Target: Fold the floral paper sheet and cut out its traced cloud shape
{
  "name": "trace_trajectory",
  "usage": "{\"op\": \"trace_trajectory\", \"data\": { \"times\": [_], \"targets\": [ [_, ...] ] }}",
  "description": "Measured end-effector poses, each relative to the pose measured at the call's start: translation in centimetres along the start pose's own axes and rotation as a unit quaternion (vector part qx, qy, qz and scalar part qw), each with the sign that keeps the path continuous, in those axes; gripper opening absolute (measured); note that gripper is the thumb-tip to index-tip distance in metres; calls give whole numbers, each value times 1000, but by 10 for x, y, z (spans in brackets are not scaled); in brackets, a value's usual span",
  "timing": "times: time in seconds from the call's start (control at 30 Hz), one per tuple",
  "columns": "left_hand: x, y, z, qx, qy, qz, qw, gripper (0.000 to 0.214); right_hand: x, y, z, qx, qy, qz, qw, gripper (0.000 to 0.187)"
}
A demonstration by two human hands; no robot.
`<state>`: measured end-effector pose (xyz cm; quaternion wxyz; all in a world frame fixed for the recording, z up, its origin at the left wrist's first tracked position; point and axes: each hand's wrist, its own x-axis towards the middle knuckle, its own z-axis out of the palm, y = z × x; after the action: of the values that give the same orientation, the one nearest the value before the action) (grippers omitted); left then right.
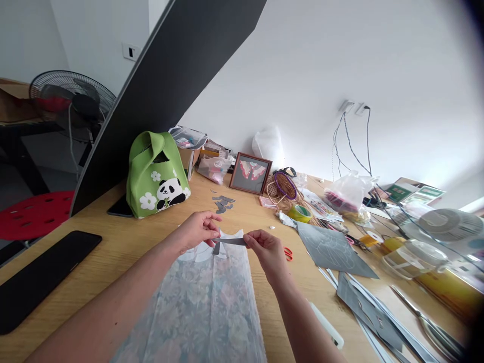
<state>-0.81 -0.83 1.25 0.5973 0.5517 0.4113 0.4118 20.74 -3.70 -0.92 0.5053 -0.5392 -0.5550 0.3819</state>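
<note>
A narrow dark grey strip is stretched level between my two hands. My left hand pinches near its left end, and my right hand grips the right end between thumb and fingers. Just under the strip, another small grey piece hangs or lies near my left fingertips; I cannot tell which. Below both hands a pale floral cloth covers the table's front, with white cut pieces at its far edge. Red-handled scissors lie partly hidden behind my right hand.
Several grey cut pieces lie beyond my hands. A green panda bag stands at left, a framed butterfly piece at the back. To the right are a grey drawn sheet, yellow tape, grey strips and large scissors.
</note>
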Motion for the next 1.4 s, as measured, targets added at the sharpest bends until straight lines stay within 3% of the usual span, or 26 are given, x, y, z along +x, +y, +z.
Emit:
{"op": "trace_trajectory", "data": {
  "times": [0.4,0.6,0.77,0.87,0.93,1.03,1.17,1.4],
  "targets": [
    [1,-5,3,18,-38,-5,999,41,-9,12,-12,32,-18,43,998,35],
    [6,-13,1,60,-48,-10,997,40,-27,11,-12,30,-93,95,991,32],
    [7,-20,-3,167,-151,-59,973,48,-46,17,-9,-45,-250,147,956,19],
    [5,-21,-4,274,-232,-91,929,51,-45,21,-7,-157,-257,91,949,15],
    [4,-19,-4,368,-265,-82,887,51,-38,23,-4,-215,-205,32,954,14],
    [2,-17,-5,458,-245,-45,853,47,-23,28,4,-249,-162,-14,955,11],
    [1,-15,-10,479,-182,-33,858,40,8,35,14,-247,-143,-15,958,9],
    [-3,-6,-14,489,-140,-19,861,34,87,55,31,-245,-172,98,949,15]
  ]
}}
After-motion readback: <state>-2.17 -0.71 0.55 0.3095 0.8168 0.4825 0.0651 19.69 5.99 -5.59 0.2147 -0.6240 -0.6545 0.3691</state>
